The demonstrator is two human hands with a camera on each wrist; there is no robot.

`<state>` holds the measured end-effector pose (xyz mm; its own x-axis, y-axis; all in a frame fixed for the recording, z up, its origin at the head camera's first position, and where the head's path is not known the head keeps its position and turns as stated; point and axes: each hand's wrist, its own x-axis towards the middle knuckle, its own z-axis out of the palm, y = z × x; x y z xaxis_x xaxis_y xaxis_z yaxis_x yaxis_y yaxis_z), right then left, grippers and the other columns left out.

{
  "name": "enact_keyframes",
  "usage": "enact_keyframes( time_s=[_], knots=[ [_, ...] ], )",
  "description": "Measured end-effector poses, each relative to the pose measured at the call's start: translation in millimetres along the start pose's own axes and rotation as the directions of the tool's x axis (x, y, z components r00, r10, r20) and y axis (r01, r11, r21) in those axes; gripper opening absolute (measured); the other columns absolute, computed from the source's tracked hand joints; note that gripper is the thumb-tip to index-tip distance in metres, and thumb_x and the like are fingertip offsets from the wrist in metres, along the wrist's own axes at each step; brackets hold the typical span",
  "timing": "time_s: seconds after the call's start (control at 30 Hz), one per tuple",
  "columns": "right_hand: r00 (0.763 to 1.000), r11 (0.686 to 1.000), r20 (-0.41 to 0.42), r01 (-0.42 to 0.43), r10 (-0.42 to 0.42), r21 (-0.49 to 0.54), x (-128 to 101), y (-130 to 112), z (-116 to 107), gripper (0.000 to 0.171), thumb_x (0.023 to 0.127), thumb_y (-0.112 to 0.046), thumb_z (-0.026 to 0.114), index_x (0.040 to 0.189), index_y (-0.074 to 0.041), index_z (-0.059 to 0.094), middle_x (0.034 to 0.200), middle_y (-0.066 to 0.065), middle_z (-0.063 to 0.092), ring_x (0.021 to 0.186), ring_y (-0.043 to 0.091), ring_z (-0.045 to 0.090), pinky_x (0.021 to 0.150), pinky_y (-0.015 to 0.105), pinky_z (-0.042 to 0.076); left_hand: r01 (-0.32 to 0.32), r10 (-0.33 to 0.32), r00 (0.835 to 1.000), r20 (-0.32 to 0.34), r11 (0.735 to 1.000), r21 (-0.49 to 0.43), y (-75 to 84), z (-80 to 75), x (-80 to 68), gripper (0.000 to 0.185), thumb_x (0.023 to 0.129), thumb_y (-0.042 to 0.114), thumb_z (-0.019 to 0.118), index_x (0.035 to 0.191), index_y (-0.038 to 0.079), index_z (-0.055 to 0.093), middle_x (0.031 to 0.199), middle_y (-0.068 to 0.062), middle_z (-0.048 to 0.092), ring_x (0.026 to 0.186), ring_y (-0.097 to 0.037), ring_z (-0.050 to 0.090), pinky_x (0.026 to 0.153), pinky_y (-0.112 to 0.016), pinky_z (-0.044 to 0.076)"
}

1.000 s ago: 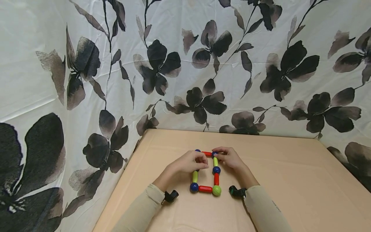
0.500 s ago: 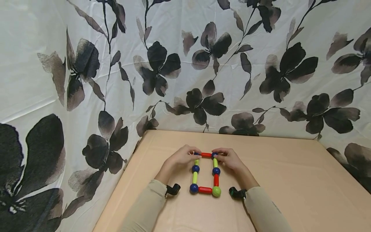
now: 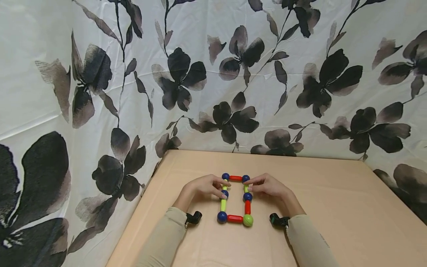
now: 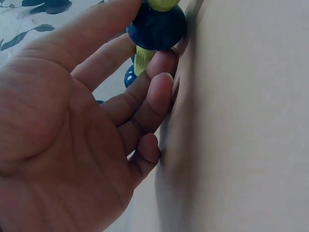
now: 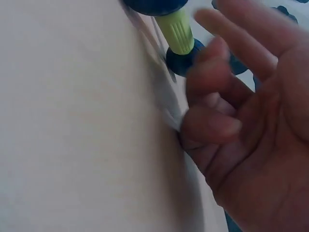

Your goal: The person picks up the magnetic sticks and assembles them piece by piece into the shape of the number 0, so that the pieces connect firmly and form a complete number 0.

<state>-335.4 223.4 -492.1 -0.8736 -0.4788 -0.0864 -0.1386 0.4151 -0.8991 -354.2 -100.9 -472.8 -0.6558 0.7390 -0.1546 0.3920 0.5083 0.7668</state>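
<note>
1. Lying flat on the tan table point(image 3: 333, 207) is a toy frame point(image 3: 235, 197) made of sticks and balls, and it sits near the middle, a bit to the left
2. The frame looks like a closed box shape: a red stick point(image 3: 235, 178) at the far end, a red stick point(image 3: 235, 218) at the near end, and yellow-green and red sticks down the two sides
3. There are blue balls at the joints and one green ball point(image 3: 248, 220) at the near right corner
4. The left hand point(image 3: 201, 187) rests beside the left side of the frame; its fingers touch the yellow-green stick point(image 4: 143, 60) by a blue ball point(image 4: 157, 26), but I cannot tell if they pinch it
5. The right hand point(image 3: 268, 186) is at the right side, with its fingertips by the far right blue ball point(image 3: 245, 178); its fingers are loosely bent, and I cannot tell if it is holding on
6. I think the shape is about done, since all four sides join up; maybe only small nudges are left
7. A white curtain point(image 3: 213, 74) with big dark flowers hangs behind the table
8. I can see no words, labels or brand names anywhere
</note>
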Motion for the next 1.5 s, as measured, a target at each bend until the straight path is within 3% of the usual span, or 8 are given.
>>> enact_keyframes(
  time_s=[0.13,0.27,0.53,0.83,1.2,1.5],
  knots=[
    [0.989,1.000,0.150,0.003,-0.002,-0.011,-2.5,-6.6,-2.0,0.040,0.095,-0.023,0.077,0.132,-0.009,0.072,0.074,0.001,0.060,0.061,0.018,0.050,0.052,0.023,0.041,0.002,-0.002,1.000,-0.003,1.000,0.005,0.2,0.3,0.3,0.049,0.091,0.030,0.083,0.136,0.018,0.070,0.097,0.001,0.067,0.091,-0.014,0.057,0.077,-0.026,0.043],
    [0.980,0.998,0.197,0.017,-0.005,-0.056,-2.1,-12.5,-0.4,0.039,0.094,-0.023,0.078,0.130,-0.010,0.074,0.080,0.004,0.065,0.067,0.021,0.055,0.057,0.024,0.047,0.002,-0.002,1.000,-0.013,1.000,-0.011,1.3,0.4,-0.6,0.045,0.091,0.030,0.082,0.133,0.017,0.072,0.095,0.000,0.066,0.090,-0.016,0.057,0.076,-0.028,0.043],
    [0.982,0.996,0.189,0.004,0.012,-0.085,0.0,-18.7,4.8,0.037,0.095,-0.023,0.077,0.129,-0.008,0.074,0.083,0.011,0.068,0.069,0.024,0.057,0.059,0.026,0.050,0.012,-0.013,1.000,-0.024,1.000,-0.023,1.9,0.7,-1.9,0.043,0.091,0.030,0.083,0.130,0.018,0.073,0.094,-0.001,0.066,0.089,-0.016,0.057,0.076,-0.028,0.043],
    [0.984,0.995,0.175,-0.008,0.025,-0.096,1.3,-19.7,6.5,0.034,0.094,-0.024,0.078,0.125,-0.011,0.076,0.080,0.004,0.067,0.071,0.018,0.056,0.060,0.025,0.048,0.022,-0.023,0.999,-0.028,0.999,-0.032,-2.1,0.4,-2.1,0.042,0.090,0.033,0.083,0.129,0.021,0.073,0.093,0.000,0.067,0.088,-0.016,0.057,0.074,-0.029,0.042],
    [0.987,0.995,0.162,0.015,0.002,-0.103,3.1,-19.5,6.7,0.033,0.095,-0.017,0.076,0.127,-0.007,0.074,0.087,0.011,0.067,0.077,0.022,0.056,0.065,0.026,0.051,0.029,-0.030,0.998,-0.055,0.999,-0.030,-3.3,1.5,-0.4,0.045,0.090,0.037,0.083,0.131,0.022,0.072,0.093,-0.002,0.067,0.088,-0.018,0.058,0.074,-0.031,0.043],
    [0.986,0.993,0.164,0.021,-0.002,-0.117,5.4,-17.0,6.4,0.032,0.096,-0.021,0.076,0.126,-0.010,0.075,0.086,0.007,0.066,0.078,0.022,0.057,0.066,0.027,0.053,0.039,-0.042,0.997,-0.064,0.998,-0.044,-0.4,2.0,-0.6,0.046,0.090,0.035,0.083,0.132,0.021,0.071,0.093,-0.001,0.066,0.090,-0.019,0.058,0.076,-0.032,0.043]
  ],
)
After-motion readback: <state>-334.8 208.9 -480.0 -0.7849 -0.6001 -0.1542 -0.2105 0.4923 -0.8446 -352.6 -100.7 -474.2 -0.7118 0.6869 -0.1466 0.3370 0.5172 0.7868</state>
